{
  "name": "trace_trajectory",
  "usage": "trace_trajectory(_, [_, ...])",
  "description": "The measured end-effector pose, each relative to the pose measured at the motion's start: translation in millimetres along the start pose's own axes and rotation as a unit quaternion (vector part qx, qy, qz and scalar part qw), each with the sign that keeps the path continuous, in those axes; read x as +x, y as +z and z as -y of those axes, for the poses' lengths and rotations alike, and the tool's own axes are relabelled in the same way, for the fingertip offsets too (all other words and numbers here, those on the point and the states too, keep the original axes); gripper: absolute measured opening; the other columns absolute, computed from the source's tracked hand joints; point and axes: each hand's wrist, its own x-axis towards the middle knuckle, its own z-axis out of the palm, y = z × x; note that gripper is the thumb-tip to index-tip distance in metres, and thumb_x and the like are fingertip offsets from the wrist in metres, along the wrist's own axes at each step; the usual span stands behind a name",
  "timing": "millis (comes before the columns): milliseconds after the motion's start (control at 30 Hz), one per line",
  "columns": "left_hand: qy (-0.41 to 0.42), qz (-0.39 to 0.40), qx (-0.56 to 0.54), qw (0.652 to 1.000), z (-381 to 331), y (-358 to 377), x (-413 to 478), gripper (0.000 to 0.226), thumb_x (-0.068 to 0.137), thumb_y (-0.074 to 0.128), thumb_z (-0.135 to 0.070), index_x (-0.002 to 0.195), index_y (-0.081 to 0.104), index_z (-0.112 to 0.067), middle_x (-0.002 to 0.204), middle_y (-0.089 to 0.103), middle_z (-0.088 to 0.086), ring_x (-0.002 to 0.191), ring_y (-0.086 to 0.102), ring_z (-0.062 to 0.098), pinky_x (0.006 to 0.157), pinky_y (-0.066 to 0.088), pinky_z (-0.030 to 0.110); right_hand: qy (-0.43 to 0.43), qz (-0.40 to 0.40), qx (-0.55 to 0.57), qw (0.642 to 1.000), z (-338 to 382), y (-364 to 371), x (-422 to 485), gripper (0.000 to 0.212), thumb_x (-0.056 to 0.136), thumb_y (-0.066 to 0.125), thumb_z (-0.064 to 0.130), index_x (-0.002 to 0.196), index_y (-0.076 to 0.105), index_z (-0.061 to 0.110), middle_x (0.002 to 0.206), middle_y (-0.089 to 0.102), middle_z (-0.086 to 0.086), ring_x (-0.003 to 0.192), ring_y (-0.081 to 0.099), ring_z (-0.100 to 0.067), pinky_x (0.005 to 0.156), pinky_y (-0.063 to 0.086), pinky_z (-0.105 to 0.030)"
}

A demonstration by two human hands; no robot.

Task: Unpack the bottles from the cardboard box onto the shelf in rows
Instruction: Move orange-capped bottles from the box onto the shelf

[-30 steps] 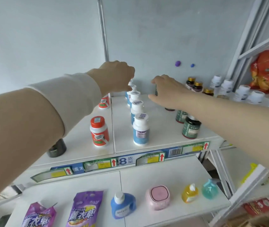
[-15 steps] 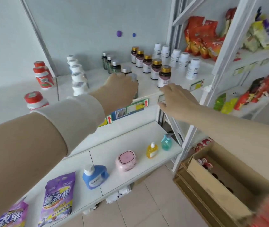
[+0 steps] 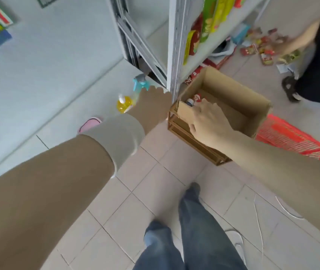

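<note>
Single head view, steeply downward onto floor; cardboard box nearby

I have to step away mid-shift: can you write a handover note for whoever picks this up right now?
Left hand: empty as far as can be seen, stretched toward the near corner of the box, fingers hidden.
Right hand: over the box's near end, fingers loose, holding nothing.
Box: open on the floor beside the shelf post. At least two bottles show in its near-left corner; the hand hides part of the inside.
Done: cannot be judged here; the stocked shelf is out of view.
Left: lift the remaining bottles out and stand them in rows on the shelf.
</note>
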Motion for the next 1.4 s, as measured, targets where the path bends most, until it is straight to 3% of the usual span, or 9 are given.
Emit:
trace_trajectory(133, [0.041,0.068,0.005,0.997,-51,38,67,0.035,0.092,0.055,-0.028,0.122,0.052,-0.01,0.11,0.058,0.008,0.101,0.057,0.025,0.077,0.043,0.032,0.05,0.062,0.066,0.995,-47,55,8,0.047,0.093,0.05,0.03,0.132,0.043,0.005,0.138,0.047,-0.016,0.131,0.04,-0.032,0.106,0.036,-0.043])
trace_trajectory(267, [0.079,0.1,0.034,0.991,-81,55,123,0.037,0.095,0.05,-0.025,0.129,0.045,-0.011,0.12,0.055,0.011,0.116,0.051,0.029,0.098,0.041,0.038,0.085,0.078,0.093,0.989,-89,94,29,0.045,0.078,0.072,0.03,0.111,0.063,0.001,0.115,0.066,-0.018,0.108,0.062,-0.036,0.088,0.051,-0.046])
trace_trajectory(367, [0.101,0.117,0.022,0.988,-91,64,160,0.041,0.097,0.047,-0.026,0.135,0.04,-0.01,0.125,0.053,0.011,0.116,0.051,0.028,0.1,0.038,0.037,0.098,0.122,0.124,0.98,-119,115,57,0.045,0.092,0.053,0.028,0.13,0.049,0.004,0.134,0.052,-0.015,0.129,0.043,-0.033,0.106,0.035,-0.044])
trace_trajectory(633, [0.138,0.121,-0.048,0.982,-84,84,284,0.031,0.095,0.046,-0.022,0.124,0.048,-0.012,0.123,0.056,0.01,0.112,0.054,0.028,0.088,0.045,0.035,0.189,0.177,0.174,0.95,-181,154,137,0.043,0.097,0.041,0.025,0.138,0.037,0.011,0.145,0.038,-0.007,0.143,0.021,-0.027,0.116,0.019,-0.039])
trace_trajectory(900, [0.128,0.209,-0.14,0.959,-108,123,382,0.035,0.092,0.054,-0.021,0.124,0.046,-0.011,0.118,0.055,0.01,0.108,0.057,0.027,0.087,0.049,0.037,0.3,0.219,0.254,0.893,-214,196,202,0.043,0.096,0.042,0.031,0.136,0.04,0.014,0.14,0.043,-0.006,0.135,0.034,-0.024,0.112,0.029,-0.035])
trace_trajectory(1100, [0.049,0.255,-0.153,0.953,-151,189,466,0.043,0.094,0.046,-0.013,0.135,0.032,-0.005,0.132,0.045,0.019,0.122,0.046,0.034,0.097,0.041,0.046,0.366,0.252,0.361,0.82,-229,280,277,0.048,0.096,0.044,0.036,0.133,0.041,0.006,0.132,0.048,-0.014,0.122,0.046,-0.03,0.098,0.042,-0.038])
trace_trajectory(1200, [0.051,0.267,-0.133,0.953,-165,213,502,0.037,0.096,0.039,-0.011,0.131,0.036,0.001,0.134,0.042,0.022,0.126,0.041,0.036,0.101,0.037,0.044,0.407,0.261,0.443,0.755,-236,317,310,0.058,0.092,0.05,0.042,0.135,0.039,0.004,0.132,0.05,-0.016,0.12,0.051,-0.032,0.095,0.046,-0.038])
trace_trajectory(1333, [0.071,0.262,-0.1,0.957,-175,238,525,0.033,0.098,0.033,-0.008,0.127,0.039,0.005,0.133,0.043,0.024,0.124,0.043,0.037,0.099,0.039,0.043,0.453,0.253,0.549,0.655,-234,349,338,0.062,0.082,0.066,0.042,0.126,0.044,0.005,0.122,0.057,-0.014,0.109,0.058,-0.029,0.072,0.042,-0.029])
trace_trajectory(1400, [0.077,0.254,-0.088,0.96,-177,245,530,0.032,0.098,0.032,-0.006,0.126,0.04,0.006,0.133,0.042,0.024,0.124,0.043,0.036,0.098,0.039,0.042,0.48,0.239,0.574,0.619,-231,357,344,0.061,0.08,0.07,0.037,0.126,0.045,0.006,0.124,0.057,-0.014,0.111,0.057,-0.029,0.075,0.042,-0.03])
